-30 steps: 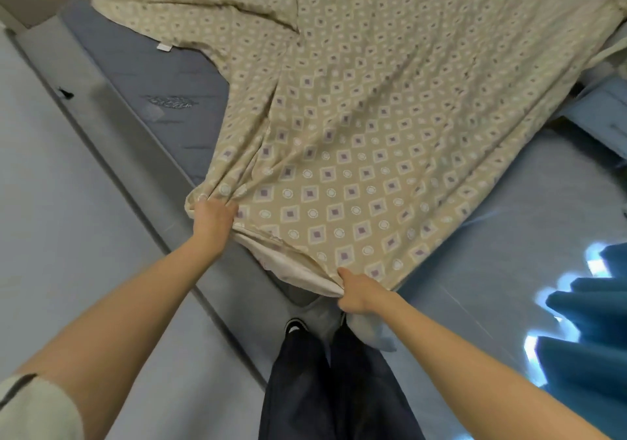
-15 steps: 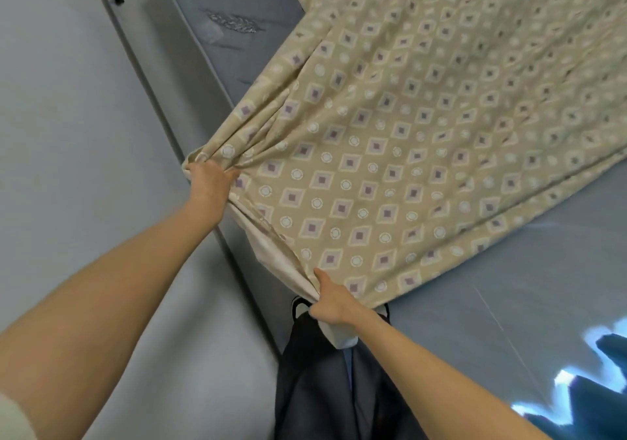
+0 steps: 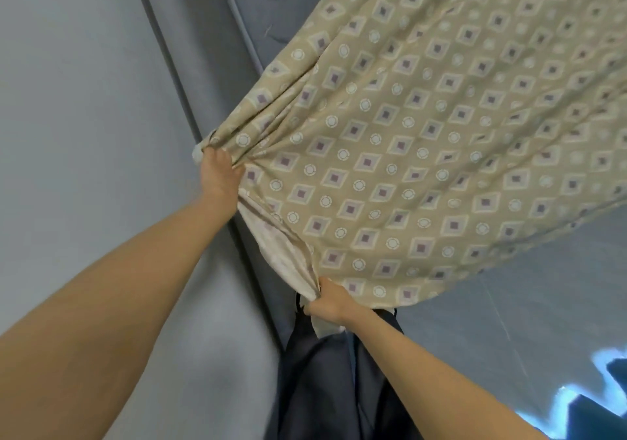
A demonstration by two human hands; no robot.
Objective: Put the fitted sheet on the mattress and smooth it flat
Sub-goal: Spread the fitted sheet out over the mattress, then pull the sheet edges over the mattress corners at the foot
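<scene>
Mattress (image 3: 549,304): grey, bare on the near side.
Fitted sheet (image 3: 407,151): draped loose over it, near edge bunched, lifted.
Left hand (image 3: 219,175): grips gathered hem.
Right hand (image 3: 330,304): grips hem nearer the body.
Progress: early, I'd judge; corners, smoothing left.

Tight fists: left hand (image 3: 219,175), right hand (image 3: 330,305)

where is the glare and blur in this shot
Head view: blown-out white-blue glare sits at the bottom right corner; the fitted sheet pattern is crisp near the left hand and right hand but smears toward the upper right; the wide lens swells the near left forearm.
</scene>
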